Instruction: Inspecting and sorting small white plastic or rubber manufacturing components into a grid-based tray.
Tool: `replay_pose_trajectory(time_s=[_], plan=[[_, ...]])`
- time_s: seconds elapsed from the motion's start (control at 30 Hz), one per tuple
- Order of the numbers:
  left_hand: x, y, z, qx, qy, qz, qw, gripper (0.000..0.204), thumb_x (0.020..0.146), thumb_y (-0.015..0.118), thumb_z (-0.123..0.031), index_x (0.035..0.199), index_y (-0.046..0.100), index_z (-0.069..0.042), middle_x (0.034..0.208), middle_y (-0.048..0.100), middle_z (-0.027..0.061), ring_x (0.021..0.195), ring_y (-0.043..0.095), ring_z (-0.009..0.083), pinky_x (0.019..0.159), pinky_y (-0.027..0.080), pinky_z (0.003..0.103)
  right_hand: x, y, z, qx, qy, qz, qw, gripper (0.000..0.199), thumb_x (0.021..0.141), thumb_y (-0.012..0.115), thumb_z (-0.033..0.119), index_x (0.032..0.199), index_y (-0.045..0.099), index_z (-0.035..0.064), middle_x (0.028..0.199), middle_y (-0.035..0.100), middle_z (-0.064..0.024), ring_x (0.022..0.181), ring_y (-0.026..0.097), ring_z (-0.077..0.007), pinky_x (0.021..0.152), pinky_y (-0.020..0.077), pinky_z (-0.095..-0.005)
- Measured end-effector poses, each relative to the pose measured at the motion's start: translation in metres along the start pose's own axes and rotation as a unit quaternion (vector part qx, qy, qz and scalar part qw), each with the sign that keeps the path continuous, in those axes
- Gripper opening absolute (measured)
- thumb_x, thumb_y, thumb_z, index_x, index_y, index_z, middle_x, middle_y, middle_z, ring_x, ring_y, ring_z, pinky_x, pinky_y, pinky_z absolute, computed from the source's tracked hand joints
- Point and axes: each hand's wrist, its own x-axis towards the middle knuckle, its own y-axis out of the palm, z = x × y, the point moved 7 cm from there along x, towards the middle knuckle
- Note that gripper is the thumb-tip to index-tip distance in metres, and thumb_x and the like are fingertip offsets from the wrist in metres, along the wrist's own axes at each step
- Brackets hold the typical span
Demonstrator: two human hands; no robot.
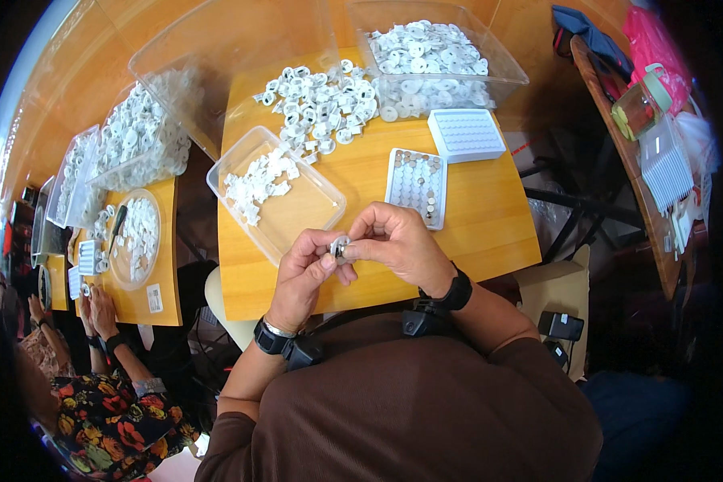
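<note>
**Both hands pinch one small white part above the table edge**

The left hand [301, 273] and right hand [398, 241] meet over the near edge of the wooden table [490, 225]. Fingertips of both close on a small white ring-shaped part [340, 248] with a dark or metallic centre; thumbs and forefingers are drawn tight around it, the other fingers curled. Each wrist wears a black band.

Just beyond the hands lies a clear tray [313, 210] holding a cluster of white pieces at its far end. To its right sits a white grid holder [416, 186], partly filled with small round metal bits, and further back a second white grid holder [466, 134]. A loose heap of white rings [317, 104] spreads across the far side of the table, beside a clear bin [434, 60] full of the same rings.

At the left, another person's hands [96, 309] rest at a neighbouring table [157, 301] with similar rings and trays.
</note>
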Motion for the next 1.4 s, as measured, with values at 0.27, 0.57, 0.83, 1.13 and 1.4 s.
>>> replay_pose_trajectory(time_s=[0.27,0.57,0.83,1.13,1.4], plan=[[-0.005,-0.003,0.001,-0.044,0.002,0.000,0.999,0.027,0.094,0.053,-0.017,0.115,0.052,0.001,0.094,0.061,0.0104,0.077,0.061,0.0167,0.070,0.049,0.029,0.003,0.004,-0.004,-0.029,0.031,-0.001,0.999,0.009,0.085,0.065,-0.001,0.084,0.055,-0.0001,0.078,0.064,-0.0051,0.068,0.062,-0.0103,0.061,0.0507,-0.0228],[-0.008,-0.013,0.000,-0.049,0.020,-0.006,0.999,0.025,0.094,0.054,-0.016,0.113,0.052,0.000,0.094,0.060,0.0101,0.079,0.060,0.0165,0.072,0.049,0.028,0.008,0.014,-0.009,-0.001,0.043,0.006,0.999,0.009,0.085,0.064,0.000,0.086,0.055,0.0013,0.079,0.064,-0.0033,0.071,0.060,-0.0078,0.064,0.0499,-0.0225],[-0.020,-0.030,-0.003,-0.020,0.023,-0.037,0.999,0.026,0.092,0.057,-0.016,0.112,0.052,0.000,0.091,0.061,0.0102,0.079,0.060,0.0164,0.072,0.049,0.029,0.018,0.027,-0.011,-0.185,0.043,0.035,0.981,0.010,0.085,0.065,0.003,0.091,0.059,0.0006,0.083,0.063,-0.0020,0.076,0.059,-0.0066,0.070,0.0493,-0.0229],[-0.041,-0.086,-0.022,-0.117,0.095,-0.173,0.973,0.033,0.091,0.058,-0.027,0.109,0.052,-0.001,0.087,0.061,0.0163,0.068,0.060,0.0191,0.063,0.049,0.028,0.086,0.013,0.043,-0.491,-0.071,0.003,0.868,0.013,0.081,0.064,0.009,0.088,0.066,-0.0010,0.077,0.066,-0.0102,0.070,0.063,-0.0157,0.066,0.0492,-0.0284],[-0.051,-0.096,-0.016,-0.150,0.095,-0.180,0.967,0.031,0.092,0.056,-0.024,0.110,0.051,0.000,0.088,0.062,0.0164,0.068,0.061,0.0193,0.062,0.049,0.027,0.137,0.053,-0.008,-0.642,-0.089,0.133,0.750,0.020,0.078,0.058,0.013,0.091,0.069,0.0051,0.085,0.067,-0.0147,0.080,0.065,-0.0308,0.071,0.0505,-0.0402]])
